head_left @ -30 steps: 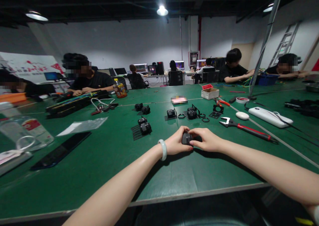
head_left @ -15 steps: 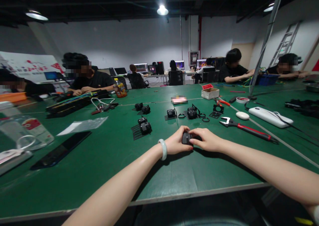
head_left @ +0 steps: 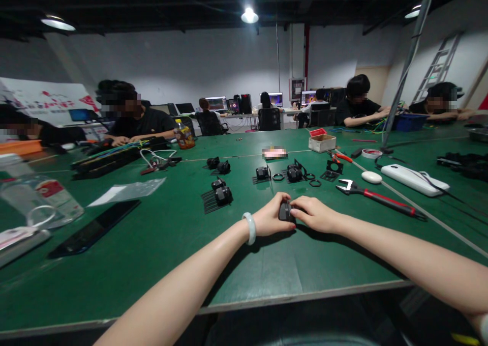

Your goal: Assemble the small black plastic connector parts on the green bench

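Observation:
A small black blocky part (head_left: 285,211) is held between my two hands, just above the green table (head_left: 244,269). My left hand (head_left: 272,216), with a pale bangle at the wrist, grips it from the left with thumb and fingers. From the right, the fingers and thumb of my right hand (head_left: 314,214) close on its other side. Beyond them lie black parts with slatted plates (head_left: 217,196), a black ring nut (head_left: 278,177), another ring nut (head_left: 315,183) and a black bracket with a round hole (head_left: 334,169). The held part's far side is hidden by my fingers.
An adjustable wrench (head_left: 381,199) with red-black handles lies to the right, near a white power strip (head_left: 415,179). Leftward are a phone (head_left: 95,229), a plastic bag (head_left: 127,191) and a clear bottle (head_left: 46,196). A small box (head_left: 322,142) sits further back. Co-workers sit across the table.
My hands keep their grip on the black part with hardly any movement. The whole view has shifted very slightly.

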`<state>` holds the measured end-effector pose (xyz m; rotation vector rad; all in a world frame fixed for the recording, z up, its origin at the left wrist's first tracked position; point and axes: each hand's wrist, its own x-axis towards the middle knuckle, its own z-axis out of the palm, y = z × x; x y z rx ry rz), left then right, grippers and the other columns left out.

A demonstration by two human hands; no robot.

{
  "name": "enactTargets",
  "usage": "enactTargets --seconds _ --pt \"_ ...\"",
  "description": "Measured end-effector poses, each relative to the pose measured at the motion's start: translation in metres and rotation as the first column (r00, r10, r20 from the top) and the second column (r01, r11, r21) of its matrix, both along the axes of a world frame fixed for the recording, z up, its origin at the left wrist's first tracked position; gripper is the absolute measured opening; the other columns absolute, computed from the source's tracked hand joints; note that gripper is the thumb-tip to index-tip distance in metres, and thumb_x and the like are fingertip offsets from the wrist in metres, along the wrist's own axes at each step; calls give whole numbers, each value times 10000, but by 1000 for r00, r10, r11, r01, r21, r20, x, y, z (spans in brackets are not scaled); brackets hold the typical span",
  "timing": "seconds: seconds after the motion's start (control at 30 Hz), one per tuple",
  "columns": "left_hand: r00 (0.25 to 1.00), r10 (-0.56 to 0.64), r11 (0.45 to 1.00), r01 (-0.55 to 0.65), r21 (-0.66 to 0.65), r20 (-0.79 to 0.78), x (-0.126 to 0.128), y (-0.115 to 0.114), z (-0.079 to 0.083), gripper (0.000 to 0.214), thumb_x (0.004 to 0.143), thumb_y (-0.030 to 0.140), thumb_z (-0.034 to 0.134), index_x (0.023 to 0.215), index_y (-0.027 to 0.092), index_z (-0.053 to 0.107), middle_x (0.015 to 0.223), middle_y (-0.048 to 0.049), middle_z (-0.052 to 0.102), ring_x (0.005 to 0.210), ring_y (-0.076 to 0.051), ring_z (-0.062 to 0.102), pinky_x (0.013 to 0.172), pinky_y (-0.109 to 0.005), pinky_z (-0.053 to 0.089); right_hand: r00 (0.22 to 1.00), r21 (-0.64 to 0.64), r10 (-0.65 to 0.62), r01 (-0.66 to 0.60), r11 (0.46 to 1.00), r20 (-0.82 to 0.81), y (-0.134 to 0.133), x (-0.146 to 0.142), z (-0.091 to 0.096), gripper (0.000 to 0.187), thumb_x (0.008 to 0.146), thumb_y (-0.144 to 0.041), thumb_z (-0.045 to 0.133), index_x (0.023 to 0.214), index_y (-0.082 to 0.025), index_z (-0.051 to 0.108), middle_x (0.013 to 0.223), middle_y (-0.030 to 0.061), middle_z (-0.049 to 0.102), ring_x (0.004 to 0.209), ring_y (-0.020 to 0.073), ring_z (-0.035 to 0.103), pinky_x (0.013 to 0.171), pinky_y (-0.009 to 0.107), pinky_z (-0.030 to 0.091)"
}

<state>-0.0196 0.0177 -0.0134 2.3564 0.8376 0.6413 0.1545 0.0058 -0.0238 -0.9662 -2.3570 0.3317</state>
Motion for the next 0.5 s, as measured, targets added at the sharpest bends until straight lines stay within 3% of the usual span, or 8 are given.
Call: enactTargets --seconds 0.5 --pt "1000 16 1000 -15 -23 21 1 -2 2 561 550 226 620 1027 163 332 938 -23 423 860 -160 439 771 -301 378 1000 -9 -8 8 1000 -2 1 -1 -1 241 806 -270 366 877 -138 555 864 85 575 794 160 510 706 282 376"
